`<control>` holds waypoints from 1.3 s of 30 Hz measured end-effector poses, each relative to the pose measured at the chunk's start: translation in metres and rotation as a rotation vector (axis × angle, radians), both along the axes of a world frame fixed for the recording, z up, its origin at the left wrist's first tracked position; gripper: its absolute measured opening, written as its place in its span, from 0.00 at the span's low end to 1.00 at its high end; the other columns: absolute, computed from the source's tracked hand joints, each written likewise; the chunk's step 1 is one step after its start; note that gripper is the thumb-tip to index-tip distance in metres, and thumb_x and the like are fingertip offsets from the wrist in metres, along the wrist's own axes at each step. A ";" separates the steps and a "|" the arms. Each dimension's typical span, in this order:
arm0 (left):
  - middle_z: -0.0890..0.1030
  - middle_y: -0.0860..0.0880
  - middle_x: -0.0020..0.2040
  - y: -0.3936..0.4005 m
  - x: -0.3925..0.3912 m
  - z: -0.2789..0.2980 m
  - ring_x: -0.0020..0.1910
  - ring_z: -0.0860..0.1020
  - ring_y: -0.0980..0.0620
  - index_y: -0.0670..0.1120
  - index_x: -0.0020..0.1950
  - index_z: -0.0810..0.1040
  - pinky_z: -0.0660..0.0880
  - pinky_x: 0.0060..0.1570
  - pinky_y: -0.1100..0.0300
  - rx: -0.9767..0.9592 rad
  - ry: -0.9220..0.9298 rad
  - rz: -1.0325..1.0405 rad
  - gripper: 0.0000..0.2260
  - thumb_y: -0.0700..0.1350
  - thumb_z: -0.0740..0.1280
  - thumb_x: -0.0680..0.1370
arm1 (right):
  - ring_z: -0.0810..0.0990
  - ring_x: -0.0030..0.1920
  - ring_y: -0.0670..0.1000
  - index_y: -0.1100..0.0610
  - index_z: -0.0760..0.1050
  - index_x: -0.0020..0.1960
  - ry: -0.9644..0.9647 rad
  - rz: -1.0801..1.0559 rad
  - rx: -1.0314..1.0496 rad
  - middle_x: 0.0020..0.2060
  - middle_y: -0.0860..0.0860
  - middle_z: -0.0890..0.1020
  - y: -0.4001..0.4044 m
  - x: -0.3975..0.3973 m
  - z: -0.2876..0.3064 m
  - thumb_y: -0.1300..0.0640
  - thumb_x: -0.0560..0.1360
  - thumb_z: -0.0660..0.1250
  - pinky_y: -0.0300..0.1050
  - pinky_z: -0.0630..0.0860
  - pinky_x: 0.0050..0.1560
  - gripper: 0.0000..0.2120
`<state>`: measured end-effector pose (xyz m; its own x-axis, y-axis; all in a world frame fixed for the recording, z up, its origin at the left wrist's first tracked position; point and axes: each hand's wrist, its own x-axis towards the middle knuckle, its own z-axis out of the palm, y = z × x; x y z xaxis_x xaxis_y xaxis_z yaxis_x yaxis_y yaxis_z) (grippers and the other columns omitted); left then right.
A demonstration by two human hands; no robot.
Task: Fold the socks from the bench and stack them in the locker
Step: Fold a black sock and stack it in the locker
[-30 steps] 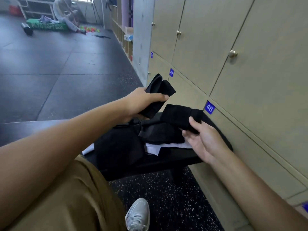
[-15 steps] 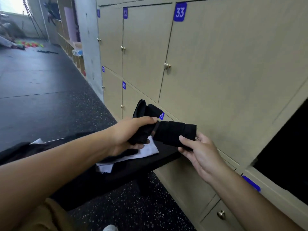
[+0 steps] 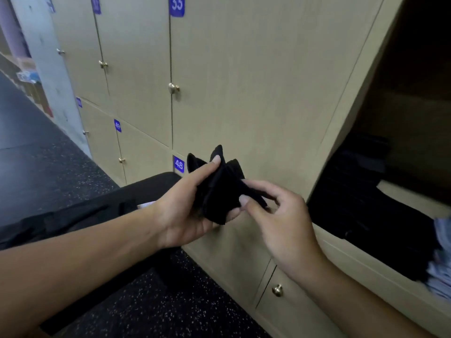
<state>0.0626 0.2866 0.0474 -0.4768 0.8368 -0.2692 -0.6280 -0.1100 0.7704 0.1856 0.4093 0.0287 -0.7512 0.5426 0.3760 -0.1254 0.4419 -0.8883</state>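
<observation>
Black sock (image 3: 219,189), bunched and folded, held in mid-air before closed locker doors (image 3: 244,93). Gripped by left hand (image 3: 185,211), thumb curled over the top, fingers wrapped beneath. Pinched at its right edge by right hand (image 3: 278,215), fingers bent. Open locker (image 3: 402,181) just right, dark clothes inside. Black bench (image 3: 97,211) behind.

open air lies between the hands and the open locker (image 3: 400,113) to the right; its upper half is free, while dark folded clothes (image 3: 361,191) fill its floor; closed locker doors (image 3: 244,81) wall off everything ahead, the desk (image 3: 102,206) blocks low left
</observation>
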 end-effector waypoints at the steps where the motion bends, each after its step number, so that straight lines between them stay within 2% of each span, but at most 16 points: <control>1: 0.82 0.39 0.64 0.004 0.002 0.001 0.57 0.82 0.43 0.42 0.62 0.83 0.78 0.63 0.49 0.033 -0.016 -0.008 0.26 0.62 0.67 0.78 | 0.81 0.59 0.38 0.50 0.84 0.59 0.001 -0.007 0.035 0.56 0.42 0.85 0.001 0.006 0.000 0.61 0.77 0.74 0.37 0.77 0.62 0.13; 3: 0.83 0.41 0.63 0.007 0.004 0.003 0.57 0.83 0.43 0.43 0.60 0.85 0.78 0.62 0.49 0.088 -0.028 -0.049 0.29 0.67 0.65 0.76 | 0.79 0.62 0.36 0.49 0.85 0.57 -0.001 -0.022 0.091 0.58 0.39 0.83 0.005 0.017 0.000 0.59 0.75 0.76 0.39 0.75 0.65 0.12; 5: 0.81 0.41 0.66 0.009 0.005 0.003 0.64 0.81 0.43 0.42 0.63 0.84 0.75 0.68 0.47 0.133 -0.007 -0.102 0.33 0.68 0.63 0.76 | 0.76 0.65 0.36 0.47 0.86 0.56 -0.022 -0.020 0.167 0.60 0.36 0.82 0.009 0.027 0.000 0.48 0.73 0.76 0.43 0.72 0.69 0.13; 6: 0.81 0.41 0.67 0.010 0.007 0.005 0.66 0.80 0.43 0.42 0.64 0.83 0.73 0.68 0.46 0.135 0.015 -0.116 0.31 0.67 0.64 0.76 | 0.75 0.67 0.36 0.46 0.85 0.56 -0.025 -0.013 0.213 0.61 0.34 0.81 0.011 0.032 0.001 0.42 0.73 0.74 0.44 0.71 0.70 0.15; 8: 0.83 0.42 0.63 0.015 0.013 0.006 0.60 0.82 0.45 0.44 0.59 0.86 0.76 0.63 0.48 0.076 0.091 -0.108 0.22 0.60 0.67 0.76 | 0.73 0.70 0.38 0.44 0.85 0.55 -0.021 -0.008 0.297 0.61 0.34 0.80 0.017 0.040 0.001 0.37 0.75 0.67 0.45 0.69 0.71 0.16; 11: 0.86 0.43 0.55 0.022 0.022 -0.002 0.47 0.84 0.49 0.45 0.54 0.87 0.78 0.51 0.56 -0.051 0.188 -0.065 0.12 0.49 0.70 0.76 | 0.73 0.71 0.44 0.46 0.86 0.53 -0.007 -0.005 0.394 0.60 0.36 0.81 0.022 0.053 -0.001 0.42 0.78 0.65 0.44 0.70 0.70 0.14; 14: 0.85 0.40 0.52 0.028 0.027 -0.010 0.45 0.82 0.48 0.42 0.58 0.84 0.75 0.42 0.56 -0.088 0.232 -0.012 0.12 0.45 0.71 0.75 | 0.75 0.70 0.46 0.48 0.86 0.52 0.025 -0.032 0.352 0.59 0.39 0.83 0.024 0.063 -0.005 0.48 0.79 0.70 0.42 0.72 0.68 0.07; 15: 0.85 0.39 0.54 0.029 0.028 -0.012 0.46 0.82 0.47 0.42 0.59 0.84 0.74 0.42 0.56 -0.097 0.235 -0.003 0.14 0.44 0.71 0.75 | 0.76 0.69 0.45 0.48 0.85 0.54 0.042 -0.045 0.234 0.60 0.40 0.83 0.023 0.066 -0.005 0.52 0.78 0.72 0.42 0.74 0.66 0.06; 18: 0.86 0.42 0.55 0.033 0.032 -0.015 0.47 0.83 0.48 0.44 0.58 0.84 0.74 0.42 0.55 -0.107 0.261 -0.017 0.14 0.45 0.71 0.74 | 0.81 0.62 0.42 0.48 0.79 0.63 0.054 -0.095 -0.235 0.61 0.44 0.83 0.025 0.070 -0.006 0.57 0.71 0.77 0.40 0.80 0.59 0.21; 20: 0.86 0.43 0.57 0.035 0.036 -0.017 0.50 0.83 0.47 0.44 0.59 0.84 0.74 0.46 0.54 -0.100 0.272 -0.056 0.14 0.46 0.71 0.75 | 0.84 0.58 0.48 0.52 0.75 0.67 0.020 -0.075 -0.454 0.58 0.49 0.85 0.026 0.069 -0.009 0.57 0.70 0.76 0.45 0.82 0.58 0.26; 22: 0.86 0.43 0.58 0.038 0.039 -0.019 0.52 0.84 0.46 0.44 0.61 0.84 0.75 0.46 0.55 -0.104 0.285 -0.088 0.15 0.46 0.70 0.76 | 0.86 0.55 0.54 0.55 0.73 0.68 0.016 -0.056 -0.560 0.53 0.55 0.87 0.026 0.067 -0.012 0.64 0.74 0.73 0.48 0.82 0.58 0.24; 27: 0.86 0.45 0.59 0.044 0.039 -0.013 0.59 0.84 0.46 0.45 0.61 0.84 0.75 0.57 0.53 -0.077 0.281 -0.091 0.14 0.46 0.69 0.77 | 0.87 0.53 0.51 0.55 0.74 0.66 0.048 -0.107 -0.495 0.51 0.53 0.87 0.030 0.067 -0.007 0.67 0.79 0.68 0.41 0.82 0.53 0.18; 30: 0.86 0.45 0.59 0.043 0.033 -0.008 0.56 0.85 0.48 0.44 0.62 0.83 0.82 0.55 0.54 -0.034 0.251 -0.049 0.14 0.46 0.67 0.79 | 0.86 0.55 0.49 0.52 0.77 0.64 0.050 -0.107 -0.447 0.52 0.50 0.87 0.035 0.070 -0.005 0.65 0.81 0.66 0.46 0.81 0.56 0.14; 33: 0.85 0.43 0.61 0.040 0.023 -0.011 0.60 0.83 0.44 0.42 0.65 0.82 0.78 0.63 0.49 -0.058 0.264 0.000 0.18 0.47 0.68 0.78 | 0.85 0.55 0.49 0.50 0.80 0.61 0.025 -0.096 -0.360 0.53 0.49 0.87 0.039 0.074 -0.002 0.62 0.82 0.65 0.46 0.82 0.55 0.12; 36: 0.85 0.43 0.61 0.039 0.020 -0.014 0.64 0.81 0.43 0.40 0.64 0.81 0.75 0.67 0.47 -0.068 0.272 0.008 0.17 0.47 0.67 0.79 | 0.85 0.52 0.47 0.46 0.78 0.62 -0.040 -0.067 -0.226 0.50 0.48 0.86 0.042 0.076 0.002 0.60 0.81 0.67 0.41 0.82 0.51 0.13; 39: 0.85 0.42 0.60 0.037 0.020 -0.016 0.62 0.83 0.43 0.41 0.61 0.83 0.74 0.68 0.45 -0.094 0.310 -0.058 0.16 0.48 0.70 0.77 | 0.86 0.52 0.49 0.47 0.73 0.66 -0.051 -0.025 -0.242 0.49 0.51 0.87 0.045 0.074 0.005 0.60 0.78 0.70 0.44 0.83 0.51 0.19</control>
